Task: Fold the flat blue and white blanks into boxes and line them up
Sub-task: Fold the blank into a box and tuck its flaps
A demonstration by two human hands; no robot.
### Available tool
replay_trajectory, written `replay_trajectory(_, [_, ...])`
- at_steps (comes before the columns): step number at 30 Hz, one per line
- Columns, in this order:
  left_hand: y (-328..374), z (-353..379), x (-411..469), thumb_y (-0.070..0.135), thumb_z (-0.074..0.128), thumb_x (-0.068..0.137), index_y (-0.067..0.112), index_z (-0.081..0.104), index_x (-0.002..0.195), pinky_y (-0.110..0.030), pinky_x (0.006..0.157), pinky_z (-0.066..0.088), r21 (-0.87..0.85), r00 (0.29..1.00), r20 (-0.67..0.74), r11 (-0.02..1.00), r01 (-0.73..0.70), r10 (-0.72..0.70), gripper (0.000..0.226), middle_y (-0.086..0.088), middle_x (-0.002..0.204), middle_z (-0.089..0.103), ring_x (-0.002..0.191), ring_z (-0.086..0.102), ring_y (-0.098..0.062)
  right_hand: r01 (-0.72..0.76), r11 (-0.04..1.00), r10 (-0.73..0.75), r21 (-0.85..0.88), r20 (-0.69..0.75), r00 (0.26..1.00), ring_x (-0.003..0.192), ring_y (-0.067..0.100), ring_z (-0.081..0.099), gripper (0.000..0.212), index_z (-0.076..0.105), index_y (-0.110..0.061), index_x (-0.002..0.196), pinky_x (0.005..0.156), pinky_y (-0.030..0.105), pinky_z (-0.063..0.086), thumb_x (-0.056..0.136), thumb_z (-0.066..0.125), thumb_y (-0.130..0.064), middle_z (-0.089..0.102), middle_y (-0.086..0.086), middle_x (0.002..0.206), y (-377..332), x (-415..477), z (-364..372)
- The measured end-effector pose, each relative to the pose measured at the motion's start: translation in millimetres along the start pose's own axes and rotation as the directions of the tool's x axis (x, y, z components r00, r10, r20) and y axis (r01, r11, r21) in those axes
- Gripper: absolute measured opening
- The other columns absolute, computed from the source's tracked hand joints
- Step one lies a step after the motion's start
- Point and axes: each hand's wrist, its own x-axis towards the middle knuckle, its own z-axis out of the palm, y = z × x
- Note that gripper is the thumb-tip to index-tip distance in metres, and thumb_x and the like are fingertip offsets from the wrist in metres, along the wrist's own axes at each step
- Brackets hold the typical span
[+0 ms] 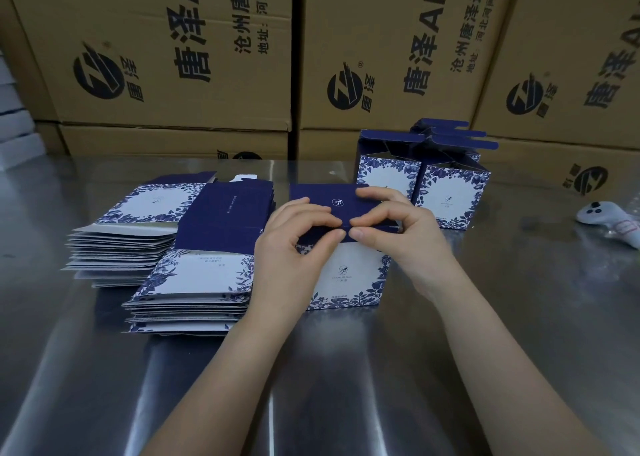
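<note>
Pinching the dark-blue lid flap (318, 194) of the blue-and-white floral cardboard box (349, 282): left hand (294, 227) and right hand (391, 227) both grip its front edge. Box stands on shiny steel table (346, 369), beside stacked flat blanks (194, 282). Judged light, stiff, crease-prone; hold along fold lines.

Bare steel table (346, 386) lies open along the whole near edge and again at right, between the finished boxes (446, 192) and a white controller (609, 225). At left, two fanned stacks of flat blanks (194, 293) block the way, the nearer stack just beside the centre box (349, 282), whose front top edge the left hand (294, 234) and right hand (398, 227) pinch. The finished boxes stand close behind, flaps raised. Brown cartons (381, 40) wall off the back.
</note>
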Motion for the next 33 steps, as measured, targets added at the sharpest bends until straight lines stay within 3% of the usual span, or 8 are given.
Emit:
replay_trajectory(9, [1.8,2.4,2.0,0.003,0.078,0.08,0.028,0.071,0.081,-0.02,0.099,0.041,-0.028,0.998,-0.024,0.998,0.061,-0.061,0.026,0.017,0.099,0.065,0.116,0.057,-0.012,-0.01,1.0,0.009,0.026,0.012,1.0,0.116,0.006,0.057,0.023,0.075,-0.025,0.074,0.1,0.034,0.046,0.072,0.078,-0.003,0.062,-0.003,0.122,5.4,2.0,-2.2])
replay_trajectory(13, [4.7,-5.4,5.4,0.005,0.079,0.08,0.035,0.071,0.081,-0.011,0.098,0.039,-0.059,0.992,0.022,0.99,0.128,-0.127,0.03,0.02,0.098,0.068,0.115,0.056,0.002,-0.043,0.99,0.04,0.132,0.024,0.999,0.115,0.008,0.059,0.01,0.077,-0.024,0.073,0.077,0.02,0.05,0.065,0.077,-0.018,0.064,-0.004,0.123,7.2,0.6,-7.6])
replay_trajectory(16, [6.7,-7.9,9.4,0.006,0.08,0.078,0.035,0.071,0.079,-0.012,0.099,0.04,-0.039,0.987,0.035,0.987,0.155,-0.154,0.031,0.02,0.094,0.068,0.114,0.057,0.002,-0.033,0.987,0.034,0.16,-0.008,0.999,0.109,0.009,0.061,0.009,0.077,-0.022,0.069,0.071,0.018,0.049,0.062,0.077,-0.017,0.066,-0.001,0.119,9.4,1.1,-6.5])
replay_trajectory(20, [8.6,-5.2,9.2,0.003,0.079,0.078,0.029,0.071,0.079,-0.014,0.099,0.041,-0.015,0.99,0.013,0.99,0.137,-0.137,0.028,0.017,0.091,0.068,0.111,0.059,-0.003,-0.019,0.984,0.022,0.177,-0.012,1.0,0.107,0.009,0.062,0.009,0.076,-0.022,0.068,0.075,0.02,0.051,0.062,0.077,-0.016,0.067,0.001,0.115,10.3,1.1,-5.4])
replay_trajectory(27, [2.8,-15.0,11.3,0.004,0.08,0.077,0.031,0.074,0.082,-0.018,0.101,0.044,-0.112,0.981,0.068,0.975,0.19,-0.184,0.028,0.018,0.096,0.072,0.114,0.06,0.004,-0.049,0.971,0.04,0.235,0.044,0.998,0.12,0.015,0.057,0.012,0.079,-0.022,0.073,0.086,0.029,0.053,0.065,0.074,-0.015,0.069,-0.005,0.115,15.8,1.1,-10.0])
replay_trajectory(33, [2.2,-10.6,10.6,0.002,0.079,0.078,0.031,0.073,0.08,-0.016,0.099,0.045,-0.114,0.984,0.03,0.977,0.181,-0.178,0.029,0.018,0.094,0.072,0.113,0.061,0.004,-0.012,0.984,0.012,0.178,0.005,1.0,0.121,0.002,0.053,0.012,0.079,-0.028,0.072,0.095,0.019,0.046,0.065,0.074,-0.02,0.072,-0.011,0.106,18.3,4.0,-8.7])
